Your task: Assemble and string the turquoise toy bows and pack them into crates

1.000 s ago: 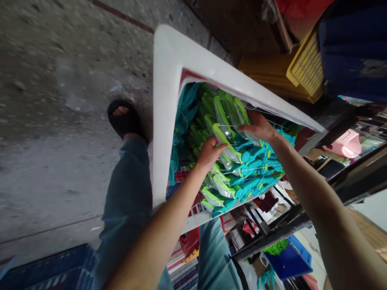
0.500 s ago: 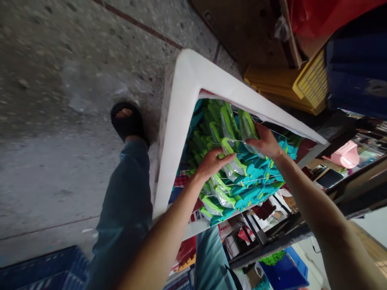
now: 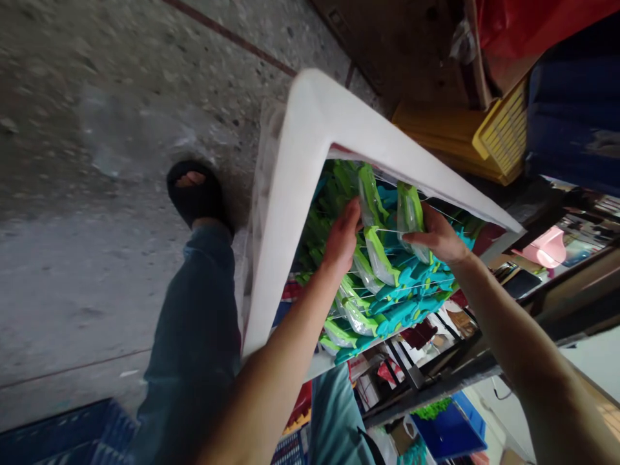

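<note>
A white crate (image 3: pixel 276 213) holds stacked rows of lime-green plastic pieces with clear parts and teal ends. Their kind I cannot make out. My left hand (image 3: pixel 343 240) is inside the crate, fingers curled at the edge of one green-and-clear piece (image 3: pixel 371 197); its fingertips are partly hidden. To its right, my right hand (image 3: pixel 442 237) closes around another green-and-clear piece (image 3: pixel 409 210), thumb on the near side and fingers behind. Between the hands and below them lie more green-and-clear pieces (image 3: pixel 382 258) and a mass of teal ends (image 3: pixel 409 303).
Yellow baskets (image 3: pixel 498 139) and a dark blue container (image 3: pixel 574 123) stand beyond the crate. A blue crate (image 3: pixel 68 429) sits at lower left. My sandalled foot (image 3: pixel 196 194) is beside the white crate. At lower right is a blue bin (image 3: pixel 450 426) near a dark metal bar (image 3: pixel 484 352).
My left hand has moved up and away from the middle piece, its fingers now curled near the upper one. My right hand stays at its piece. The view has shifted slightly.
</note>
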`<state>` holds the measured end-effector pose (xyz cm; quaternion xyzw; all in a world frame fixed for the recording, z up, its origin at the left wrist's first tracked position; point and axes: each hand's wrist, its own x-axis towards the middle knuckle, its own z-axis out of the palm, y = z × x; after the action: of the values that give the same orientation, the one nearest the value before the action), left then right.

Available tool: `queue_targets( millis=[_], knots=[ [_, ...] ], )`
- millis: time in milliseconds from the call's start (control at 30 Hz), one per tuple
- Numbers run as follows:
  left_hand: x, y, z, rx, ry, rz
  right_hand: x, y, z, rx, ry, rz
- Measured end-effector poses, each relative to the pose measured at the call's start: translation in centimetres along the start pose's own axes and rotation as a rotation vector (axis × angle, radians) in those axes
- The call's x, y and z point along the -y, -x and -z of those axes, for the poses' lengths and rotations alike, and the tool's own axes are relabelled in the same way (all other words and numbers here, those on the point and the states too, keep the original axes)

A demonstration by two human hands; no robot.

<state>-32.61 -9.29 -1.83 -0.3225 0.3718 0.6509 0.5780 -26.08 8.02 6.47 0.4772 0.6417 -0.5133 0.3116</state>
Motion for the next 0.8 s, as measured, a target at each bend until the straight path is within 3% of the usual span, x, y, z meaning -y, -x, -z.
queue_targets(
  millis=[167,367,567,800],
  knots=[
    [-0.4,-0.1,0.0,0.014,0.022,0.084,0.5,-0.2,0.7,0.089,-0.085,-0.029],
    [-1.0,0.2,0.0,0.076,-0.039,0.086,1.4,-0.4,0.6,0.202,-0.151,-0.087],
    [-1.2,0.5,-0.6,0.086,-0.1,0.045,2.1,-0.6,0.3,0.154,-0.09,-0.117],
    [-0.1,-0.5,-0.5,-0.119,0.04,-0.065,1.6,-0.1,0.5,0.15,-0.139,-0.11]
  ],
)
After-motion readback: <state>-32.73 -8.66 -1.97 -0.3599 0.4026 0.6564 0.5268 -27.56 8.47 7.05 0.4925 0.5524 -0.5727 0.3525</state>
